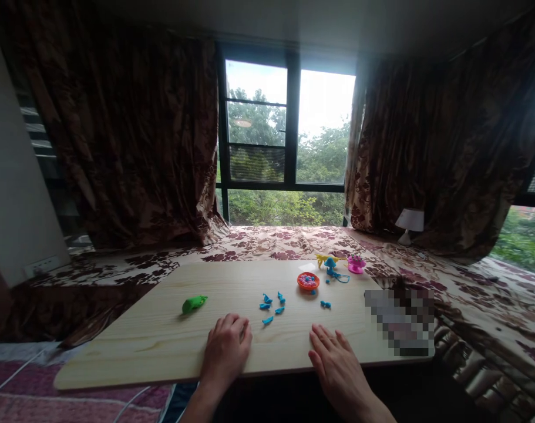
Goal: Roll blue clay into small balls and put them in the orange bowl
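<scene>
My left hand [227,343] rests on the near edge of the wooden tabletop [139,335], fingers curled in and nothing showing in them. Flat on the wood to the right, my right hand [335,352] has its fingers stretched out and holds nothing. Several small blue clay-like pieces [268,320] lie between and beyond the hands. A further blue bit [325,304] sits ahead of my right hand. Left of them is a green clay-like lump [194,304] with a tapered end. An orange bowl [309,288] of pink and blue balls stands farther back.
At the far right corner stand a blue figure [330,265] with a cord-like loop, a yellow figure [324,258] and a pink figure [356,264]. A blurred patch [399,323] covers the right side. A white lamp [410,221] stands on the floral-covered ledge [267,241] under the window.
</scene>
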A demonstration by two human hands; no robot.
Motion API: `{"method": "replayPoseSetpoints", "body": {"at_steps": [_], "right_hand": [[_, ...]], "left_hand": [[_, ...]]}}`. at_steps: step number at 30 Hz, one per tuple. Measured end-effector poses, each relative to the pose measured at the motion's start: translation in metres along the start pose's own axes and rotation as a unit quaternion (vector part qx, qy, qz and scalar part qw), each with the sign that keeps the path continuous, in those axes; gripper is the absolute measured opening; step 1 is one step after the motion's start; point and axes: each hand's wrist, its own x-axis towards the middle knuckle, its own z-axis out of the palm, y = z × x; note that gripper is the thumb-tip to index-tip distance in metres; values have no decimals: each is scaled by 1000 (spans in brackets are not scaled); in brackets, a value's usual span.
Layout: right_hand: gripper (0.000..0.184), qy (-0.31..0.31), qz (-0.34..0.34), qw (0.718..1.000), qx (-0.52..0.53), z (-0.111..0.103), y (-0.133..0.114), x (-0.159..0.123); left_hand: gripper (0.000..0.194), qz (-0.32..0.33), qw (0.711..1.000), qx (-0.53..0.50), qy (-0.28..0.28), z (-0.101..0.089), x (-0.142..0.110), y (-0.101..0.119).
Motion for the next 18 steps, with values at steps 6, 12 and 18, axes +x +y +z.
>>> {"method": "replayPoseSetpoints", "body": {"at_steps": [6,12,18], "right_hand": [[44,8,-7,999,-33,11,14,-9],[44,4,-22,1000,-12,14,-6,-19],[39,-3,24,1000,13,-2,0,9]], "left_hand": [[20,2,1000,-6,6,-2,0,0],[21,-2,1000,-5,2,0,-1,0],[20,2,1000,-5,1,-3,0,1]]}}
